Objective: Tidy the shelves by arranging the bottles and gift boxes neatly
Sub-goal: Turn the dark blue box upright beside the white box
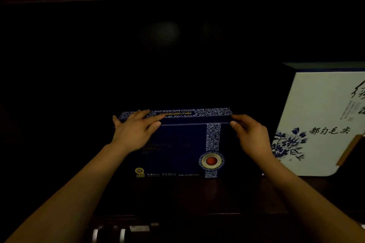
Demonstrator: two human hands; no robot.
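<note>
A dark blue gift box (177,150) with a blue-and-white patterned band and a red round emblem stands upright on the dark wooden shelf (177,195), in the middle of the view. My left hand (134,130) lies over its top left corner, fingers spread along the top edge. My right hand (250,134) grips the top right corner, thumb on the front face. Both hands hold the box. To the right stands a larger white gift box (320,124) with blue flowers and black calligraphy.
The back of the shelf is very dark and nothing shows there. A brown wooden piece (349,150) leans in front of the white box at the far right. Below the shelf's front edge, several pale bottle tops or caps (122,233) are dimly visible.
</note>
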